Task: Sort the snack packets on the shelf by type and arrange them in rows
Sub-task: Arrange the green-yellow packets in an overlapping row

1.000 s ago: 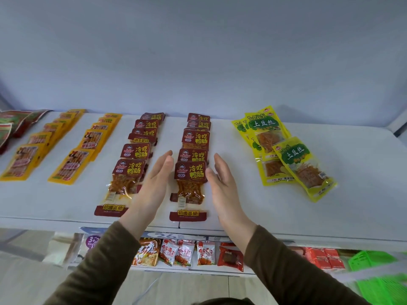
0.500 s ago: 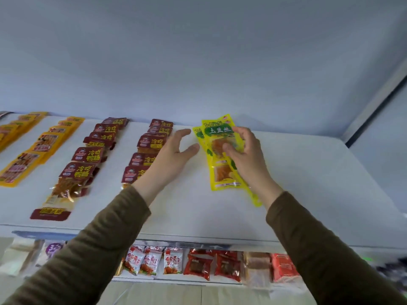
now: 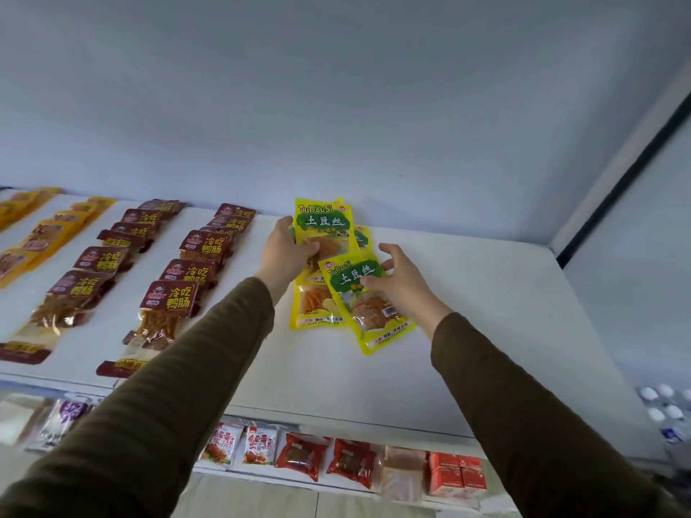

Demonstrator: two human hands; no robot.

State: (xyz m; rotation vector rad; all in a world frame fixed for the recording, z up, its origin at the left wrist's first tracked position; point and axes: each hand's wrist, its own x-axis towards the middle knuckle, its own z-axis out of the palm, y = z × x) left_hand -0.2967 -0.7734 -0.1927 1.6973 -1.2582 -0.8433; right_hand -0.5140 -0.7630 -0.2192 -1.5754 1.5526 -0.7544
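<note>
The left hand (image 3: 285, 251) gripped the back yellow packet (image 3: 324, 228); at its four o'clock, the right hand (image 3: 405, 287) pinched the front packet (image 3: 368, 304) on the shelf (image 3: 486, 330).

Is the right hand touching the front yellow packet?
Touching. The head view shows the right hand with its thumb and fingers pinching the top of the front yellow packet.

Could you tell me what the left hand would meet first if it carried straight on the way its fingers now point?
The left hand already grips the rear yellow packet. Straight on, up and away along the shelf, it would likely reach the pale back wall; depth is unclear.
</note>
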